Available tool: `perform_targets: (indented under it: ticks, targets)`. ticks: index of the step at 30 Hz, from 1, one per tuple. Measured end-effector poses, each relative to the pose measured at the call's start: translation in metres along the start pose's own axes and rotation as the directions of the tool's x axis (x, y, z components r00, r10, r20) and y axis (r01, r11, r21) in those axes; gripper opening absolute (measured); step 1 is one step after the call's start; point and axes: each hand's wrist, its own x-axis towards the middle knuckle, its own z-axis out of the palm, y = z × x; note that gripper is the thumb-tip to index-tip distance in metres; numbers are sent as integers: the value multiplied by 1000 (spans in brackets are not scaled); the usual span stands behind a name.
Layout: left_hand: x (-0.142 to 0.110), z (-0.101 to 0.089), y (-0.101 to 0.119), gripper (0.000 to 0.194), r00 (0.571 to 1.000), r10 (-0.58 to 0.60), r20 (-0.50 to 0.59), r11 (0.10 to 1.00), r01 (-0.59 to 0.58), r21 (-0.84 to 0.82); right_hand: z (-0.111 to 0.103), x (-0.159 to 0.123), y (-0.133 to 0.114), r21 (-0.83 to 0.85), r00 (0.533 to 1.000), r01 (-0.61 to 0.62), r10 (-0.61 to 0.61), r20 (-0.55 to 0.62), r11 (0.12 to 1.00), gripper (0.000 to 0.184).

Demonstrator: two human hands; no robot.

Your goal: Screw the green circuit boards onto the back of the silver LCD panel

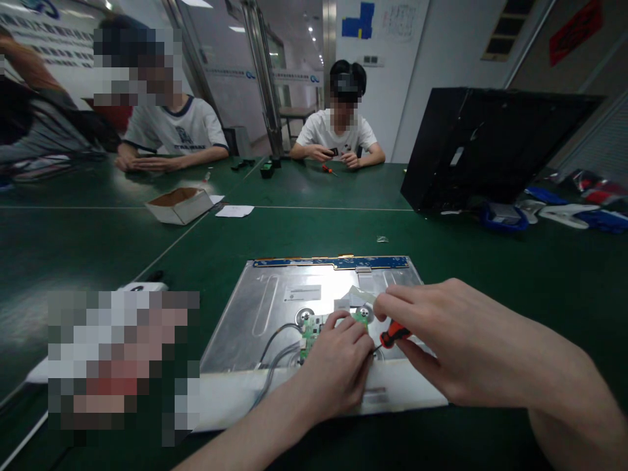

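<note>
A metal-backed display panel [245,327] lies flat before me, with a blue circuit strip [377,262] along its far edge. On its middle sits a green circuit board [308,337], partly covered by my left hand [336,360]. The fingers of that hand are bent and close together over the board; its thumb is hidden. My right hand [436,333] is closed around a screwdriver [392,333] with a red and black handle. The shaft slants down left toward a corner of the board, beside my left fingertips. Grey cables [275,366] run from the board's left side.
A black monitor-like casing [471,150] stands at the right. Beyond the panel are an open cardboard box [179,206] and a paper sheet [235,211]. Two people sit across the green table [318,229]; one handles a small dark item. A blurred patch covers things at left.
</note>
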Motion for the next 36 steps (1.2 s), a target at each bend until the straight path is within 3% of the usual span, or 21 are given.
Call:
perform_targets:
  ticks: [8,16,22,36]
  targets:
    - [-1,0,0,11,1000,13,-17,1000,-12,27,3,3,2,-85,997,-69,71,18,994,8]
    - [0,0,0,11,1000,5,-17,1000,-5,2,-1,-1,-1,-26,1000,-1,0,-9,1000,17]
    - [0,0,0,11,1000,5,-16,1000,-5,30,5,4,0,-102,999,-22,18,-41,995,11]
    - [0,-3,2,7,1000,-10,-24,999,11,34,0,0,-1,-58,1000,15,-16,-9,998,16]
